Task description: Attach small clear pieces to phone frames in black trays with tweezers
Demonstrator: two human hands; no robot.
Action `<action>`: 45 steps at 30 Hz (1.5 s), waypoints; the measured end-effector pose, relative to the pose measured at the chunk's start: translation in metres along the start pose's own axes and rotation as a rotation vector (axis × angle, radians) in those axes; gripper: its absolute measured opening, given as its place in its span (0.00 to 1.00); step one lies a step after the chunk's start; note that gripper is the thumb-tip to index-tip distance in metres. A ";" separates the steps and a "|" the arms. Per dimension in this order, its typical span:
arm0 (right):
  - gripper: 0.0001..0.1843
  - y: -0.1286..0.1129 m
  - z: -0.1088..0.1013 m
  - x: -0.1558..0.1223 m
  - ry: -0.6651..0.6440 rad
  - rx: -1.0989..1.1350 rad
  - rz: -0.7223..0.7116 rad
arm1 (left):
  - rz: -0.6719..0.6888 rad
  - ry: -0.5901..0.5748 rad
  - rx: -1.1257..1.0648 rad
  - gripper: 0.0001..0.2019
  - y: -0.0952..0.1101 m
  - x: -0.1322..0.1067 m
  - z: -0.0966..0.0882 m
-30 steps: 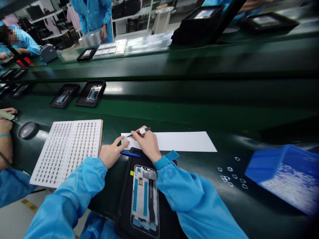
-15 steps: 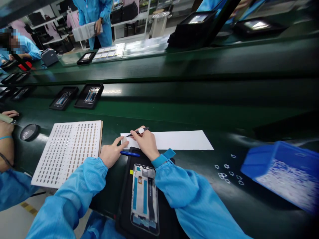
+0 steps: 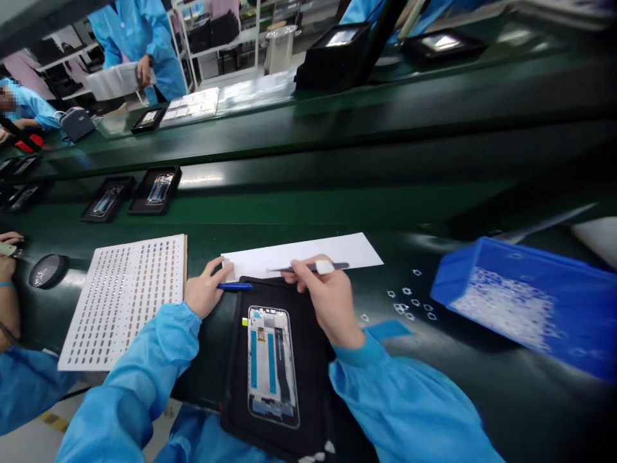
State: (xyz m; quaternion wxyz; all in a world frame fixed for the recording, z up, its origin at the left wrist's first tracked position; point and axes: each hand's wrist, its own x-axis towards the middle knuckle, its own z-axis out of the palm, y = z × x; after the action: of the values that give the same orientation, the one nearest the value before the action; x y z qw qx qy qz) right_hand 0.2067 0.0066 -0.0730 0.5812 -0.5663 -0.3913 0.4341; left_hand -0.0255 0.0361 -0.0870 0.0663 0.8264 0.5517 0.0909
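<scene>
My right hand point(image 3: 330, 289) grips black tweezers point(image 3: 299, 267) with a white wrap, their tips pointing left above a white paper strip point(image 3: 332, 247). Whether anything is between the tips is too small to tell. At the strip's left end, my left hand point(image 3: 205, 290) presses down with thumb and forefinger. A blue pen-like tool point(image 3: 236, 287) sticks out from under that thumb, over the tray's top edge; the other fingers seem curled around it. Below both hands lies a black tray point(image 3: 313, 392) holding an opened phone frame point(image 3: 273, 370) with blue strips and a yellow tab point(image 3: 245, 322).
Left stands a white board point(image 3: 128, 299) with rows of small parts, beside a round black dish point(image 3: 47, 271). White ring-like pieces point(image 3: 400, 308) lie near a blue bin point(image 3: 569, 302). Phone trays point(image 3: 155, 190) sit farther back. A co-worker's arm point(image 3: 7, 302) is at far left.
My right hand has drawn back to the right, taking the tweezers away from my left fingers. My left hand stays at the strip's left end. The camera view has shifted.
</scene>
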 end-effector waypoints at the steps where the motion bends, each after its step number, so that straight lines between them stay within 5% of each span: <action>1: 0.23 0.000 -0.011 -0.013 0.007 -0.036 -0.008 | 0.005 0.069 -0.101 0.17 0.002 0.000 -0.003; 3: 0.21 0.002 -0.027 -0.036 0.012 -0.152 -0.036 | 0.016 0.120 -0.325 0.15 0.010 0.002 -0.011; 6: 0.19 0.011 -0.035 -0.056 0.014 -0.306 -0.081 | 0.025 -0.114 -0.532 0.13 0.035 0.007 -0.025; 9: 0.18 0.019 -0.031 -0.059 -0.001 -0.346 -0.097 | 0.063 -0.387 -0.489 0.13 0.059 0.014 -0.031; 12: 0.16 0.021 -0.027 -0.057 -0.014 -0.359 -0.097 | 0.074 -0.480 -0.367 0.12 0.070 0.021 -0.030; 45: 0.16 0.026 -0.024 -0.061 -0.013 -0.423 -0.092 | 0.110 -0.468 -0.139 0.08 0.077 0.017 -0.025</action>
State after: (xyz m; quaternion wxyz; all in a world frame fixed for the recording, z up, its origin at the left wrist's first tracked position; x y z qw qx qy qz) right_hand 0.2085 -0.0598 -0.0976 0.4660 -0.6544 -0.5028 0.3189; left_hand 0.0443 0.0225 -0.0457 0.2437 0.8473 0.4678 -0.0616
